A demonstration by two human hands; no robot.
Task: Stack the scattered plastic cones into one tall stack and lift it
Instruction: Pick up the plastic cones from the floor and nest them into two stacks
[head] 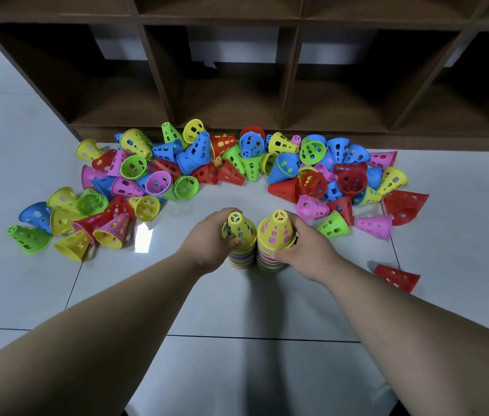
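Note:
Two stacks of perforated plastic cones stand side by side on the tiled floor in front of me, each topped by a yellow cone. My left hand (213, 240) is wrapped around the left stack (238, 232) near its top. My right hand (304, 246) grips the right stack (276, 235) from its right side. The multicoloured rims of the lower cones show below my fingers. Beyond the stacks lies a wide scatter of loose cones (237, 163) in red, blue, green, yellow and pink, tipped every way.
A dark brown cubby shelf (267, 70) runs along the far side, right behind the scattered cones. A single red cone (398, 277) lies apart at my right. More cones (72, 220) spread to the left on the light tiles.

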